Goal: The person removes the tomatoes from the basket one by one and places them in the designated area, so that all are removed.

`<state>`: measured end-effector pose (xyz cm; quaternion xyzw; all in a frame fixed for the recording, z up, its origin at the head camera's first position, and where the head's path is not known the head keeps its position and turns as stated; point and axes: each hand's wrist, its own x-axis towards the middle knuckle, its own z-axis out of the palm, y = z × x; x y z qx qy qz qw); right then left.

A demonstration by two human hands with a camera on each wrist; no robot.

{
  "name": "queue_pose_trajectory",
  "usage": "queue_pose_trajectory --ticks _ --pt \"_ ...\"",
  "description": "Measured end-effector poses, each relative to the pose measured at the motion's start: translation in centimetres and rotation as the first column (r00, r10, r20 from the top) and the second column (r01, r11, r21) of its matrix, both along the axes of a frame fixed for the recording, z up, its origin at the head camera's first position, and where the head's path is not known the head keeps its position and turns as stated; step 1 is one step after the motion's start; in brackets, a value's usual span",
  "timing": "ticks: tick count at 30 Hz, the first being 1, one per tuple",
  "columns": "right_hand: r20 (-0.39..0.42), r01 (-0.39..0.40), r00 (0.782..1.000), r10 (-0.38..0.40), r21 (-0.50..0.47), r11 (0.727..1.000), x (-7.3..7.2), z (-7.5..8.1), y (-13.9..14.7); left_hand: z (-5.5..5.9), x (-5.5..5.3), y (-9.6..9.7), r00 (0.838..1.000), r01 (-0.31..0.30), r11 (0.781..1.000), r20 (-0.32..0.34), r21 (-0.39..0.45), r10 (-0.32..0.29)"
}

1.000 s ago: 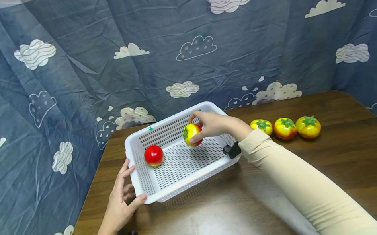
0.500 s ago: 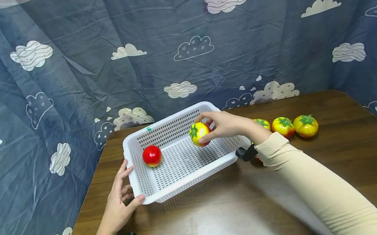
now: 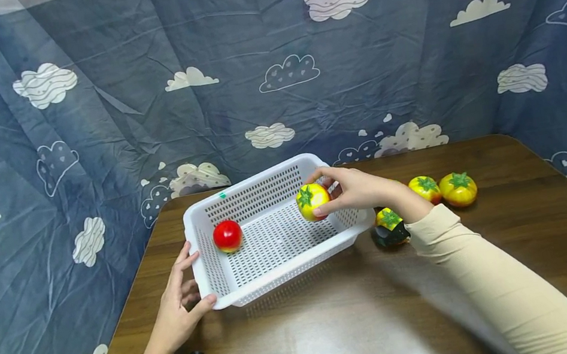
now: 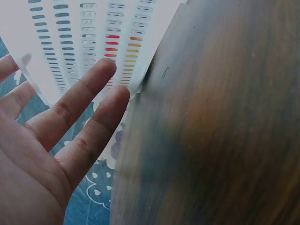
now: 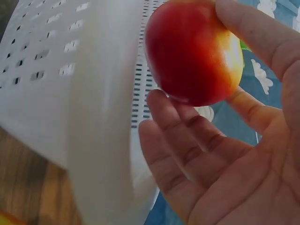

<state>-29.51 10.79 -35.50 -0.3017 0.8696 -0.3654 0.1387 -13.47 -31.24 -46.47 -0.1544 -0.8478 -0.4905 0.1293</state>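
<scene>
My right hand (image 3: 358,187) pinches a yellow-and-red toy tomato (image 3: 312,202) between thumb and fingers, over the right part of a white perforated basket (image 3: 276,282). In the right wrist view the red underside of that tomato (image 5: 187,56) shows, with the lower fingers spread beneath it. Inside the basket, toward its left end, lies another toy tomato (image 3: 228,236), red side up. My left hand (image 3: 176,304) holds the basket's left end, thumb on the front corner and fingers along the side. Two of its fingers stretch out by the slotted wall in the left wrist view.
Right of the basket on the wooden table (image 3: 307,343) are more toy tomatoes: one at the right (image 3: 458,190), one beside it (image 3: 424,189), and one partly hidden (image 3: 388,218) by the black wrist device (image 3: 392,235). A cloud-patterned curtain (image 3: 231,112) hangs behind.
My right hand has moved right with the toy tomato, from the basket's middle toward its right end, and the tomato's green top has turned more into view. The left hand keeps its hold.
</scene>
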Motion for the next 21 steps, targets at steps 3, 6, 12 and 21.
queue_pose_trajectory --ticks 3,6,12,21 --pt "0.010 0.014 1.000 -0.013 -0.030 0.999 0.2 -0.2 0.6 0.0 0.0 0.0 1.000 0.005 1.000 -0.003 0.006 -0.005" --pt "0.014 0.026 1.000 -0.026 -0.056 0.998 0.3 -0.4 1.1 -0.1 -0.1 0.0 1.000 0.009 1.000 -0.007 0.011 -0.008" --pt "0.006 0.029 1.000 -0.029 -0.082 0.996 0.5 -0.9 1.8 -0.1 -0.1 0.0 1.000 0.007 1.000 -0.007 0.005 -0.007" --pt "0.047 0.011 0.999 -0.003 -0.156 0.988 0.9 -1.3 2.8 0.0 0.0 0.2 1.000 0.007 1.000 -0.014 0.007 -0.007"
